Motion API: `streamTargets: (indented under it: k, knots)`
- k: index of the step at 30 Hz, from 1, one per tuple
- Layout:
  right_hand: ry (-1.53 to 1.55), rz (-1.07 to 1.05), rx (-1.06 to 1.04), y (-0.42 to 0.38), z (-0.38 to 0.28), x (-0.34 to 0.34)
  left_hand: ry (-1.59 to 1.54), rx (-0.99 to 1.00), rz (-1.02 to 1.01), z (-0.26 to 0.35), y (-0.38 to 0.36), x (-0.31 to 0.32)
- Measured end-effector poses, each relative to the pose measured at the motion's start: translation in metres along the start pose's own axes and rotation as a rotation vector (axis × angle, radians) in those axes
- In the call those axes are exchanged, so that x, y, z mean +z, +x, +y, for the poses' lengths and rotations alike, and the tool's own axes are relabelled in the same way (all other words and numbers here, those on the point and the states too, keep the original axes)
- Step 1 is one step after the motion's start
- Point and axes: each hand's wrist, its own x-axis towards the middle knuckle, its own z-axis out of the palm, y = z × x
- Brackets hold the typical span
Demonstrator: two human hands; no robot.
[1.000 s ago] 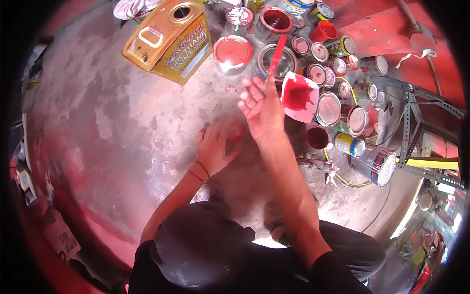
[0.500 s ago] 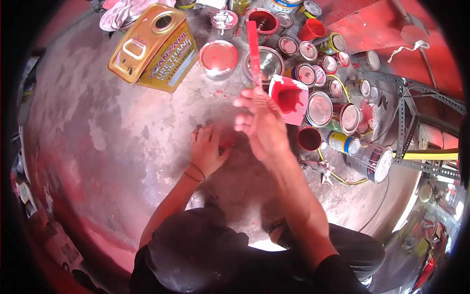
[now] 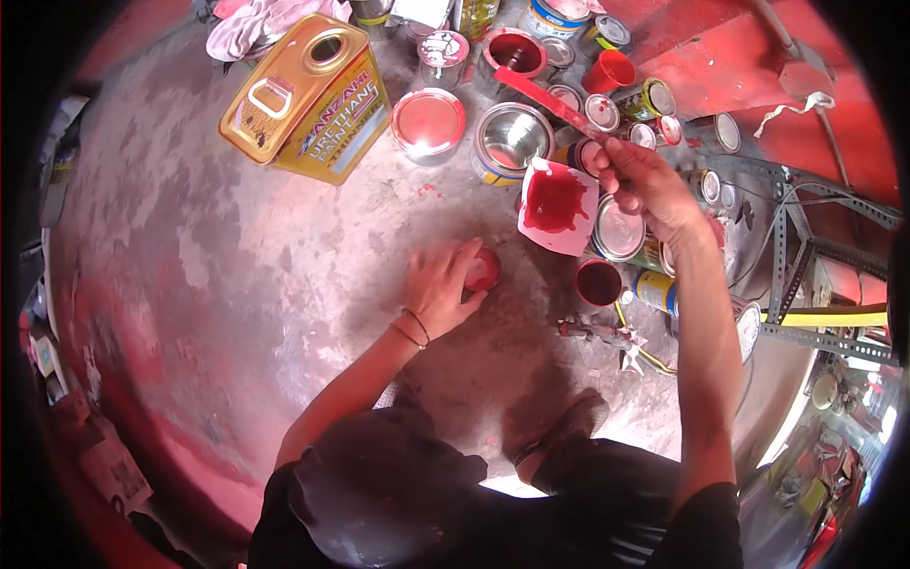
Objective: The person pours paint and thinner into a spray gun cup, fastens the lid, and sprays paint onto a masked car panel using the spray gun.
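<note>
My left hand [image 3: 444,284] is closed around the side of a small cup of red paint [image 3: 482,269] on the floor. In my right hand [image 3: 647,182] is the end of a long red paint-coated stick [image 3: 542,98]. The stick slants up and left, its far end at the open can of dark red paint [image 3: 515,53]. Left of my right hand lies a pale square sheet with wet red paint [image 3: 557,206]. An open metal can [image 3: 513,138] stands above the sheet, and a dark red cup [image 3: 599,282] below it.
A gold thinner tin [image 3: 313,100] stands at the upper left beside a red-lidded can [image 3: 428,121]. Several closed cans crowd the right. A spray gun [image 3: 597,330] lies below them, near a perforated metal frame [image 3: 794,256] with a yellow hose [image 3: 825,319].
My right hand has moved right with the stick, which has swung from upright to slanted. My left hand has moved right together with the small cup, which now shows more clearly.
</note>
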Motion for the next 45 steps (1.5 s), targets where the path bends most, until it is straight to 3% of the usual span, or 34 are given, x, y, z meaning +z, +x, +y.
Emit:
streamTargets:
  k: [8,11,17,22,25,26,27,30,32,35,38,41,43,44,45]
  knots:
    - [-0.322,-0.174,0.197,0.051,-0.027,-0.033,0.033,0.026,0.028,-0.005,0.004,0.009]
    - [-0.347,-0.240,0.154,0.064,-0.027,-0.028,0.052,0.025,0.027,-0.005,0.006,0.010]
    - [-0.182,-0.155,0.138,0.056,-0.034,-0.044,0.047,0.003,-0.001,-0.005,0.004,0.008]
    - [-0.490,-0.227,0.099,0.080,-0.050,-0.023,0.056,0.042,0.009,-0.008,0.000,0.011]
    - [-0.347,-0.220,0.058,0.091,-0.059,0.020,0.046,0.029,0.036,-0.009,-0.002,0.012]
    - [-0.238,-0.103,0.052,0.086,-0.054,0.042,0.040,0.020,0.034,-0.009,-0.004,0.011]
    - [0.023,-0.075,0.097,0.081,-0.041,0.061,0.036,0.011,0.038,-0.009,-0.004,0.011]
    - [0.335,-0.004,0.062,0.046,-0.011,0.135,0.002,-0.015,0.021,-0.011,-0.004,0.013]
    - [0.715,-0.064,0.054,0.043,0.030,0.175,-0.014,-0.035,0.002,-0.015,-0.004,0.010]
    - [0.808,0.021,0.068,0.055,0.075,0.221,0.015,-0.052,0.021,-0.015,-0.003,0.007]
    - [0.752,0.111,0.055,0.070,0.100,0.235,0.066,-0.024,0.078,-0.019,-0.005,0.014]
    - [0.695,0.071,0.164,0.065,0.091,0.228,0.009,-0.068,0.091,-0.025,-0.010,0.007]
    - [0.350,0.013,0.347,0.040,0.066,0.220,-0.043,-0.130,0.096,-0.030,-0.017,-0.016]
    - [0.177,-0.013,0.438,0.025,0.050,0.215,-0.068,-0.173,0.196,-0.038,-0.018,-0.025]
    - [-0.117,0.098,0.227,0.012,0.033,0.209,-0.092,-0.223,0.297,-0.049,-0.020,-0.034]
